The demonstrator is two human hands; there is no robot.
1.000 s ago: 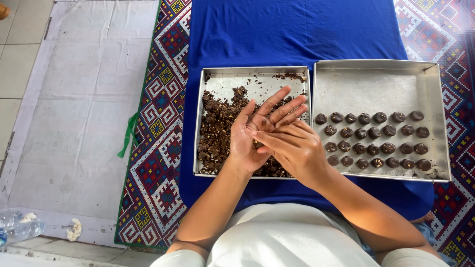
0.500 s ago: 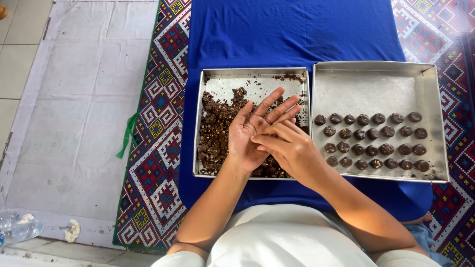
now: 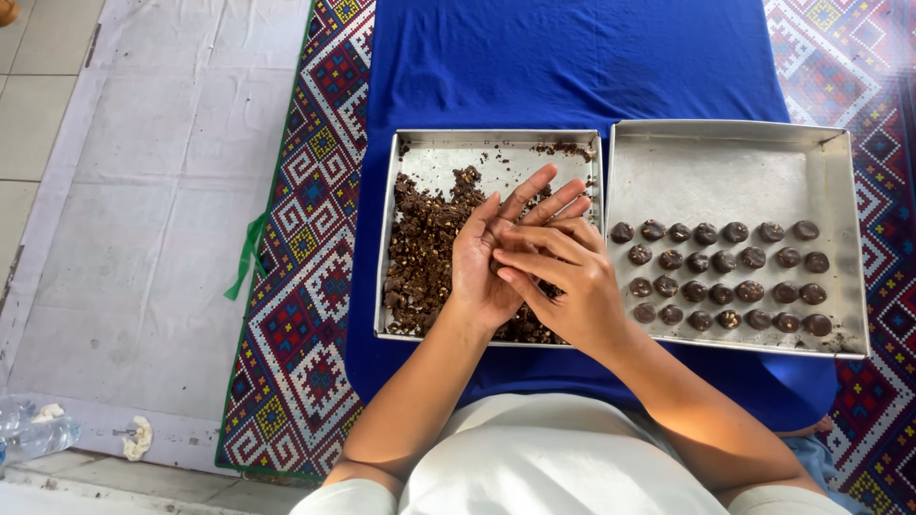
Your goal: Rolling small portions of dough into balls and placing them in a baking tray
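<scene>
The left hand [image 3: 487,272] lies palm up at frame centre, fingers extended and spread; the right hand [image 3: 563,281] lies across it, fingers pressed onto the left palm; whatever sits between the palms is hidden, so a hold cannot be confirmed. Both hands hover over the left tray [image 3: 401,153], which contains loose brown crumbly mixture [image 3: 425,253]. The right tray [image 3: 725,172], touching it at centre right, carries three rows of formed brown balls [image 3: 725,275]. Both trays rest on a blue cloth [image 3: 572,57]; a patterned mat [image 3: 305,286] lies beneath.

Patterned mat [image 3: 305,315] (geometric), green ribbon [image 3: 246,256] — plastic bottle [image 3: 33,434].
</scene>
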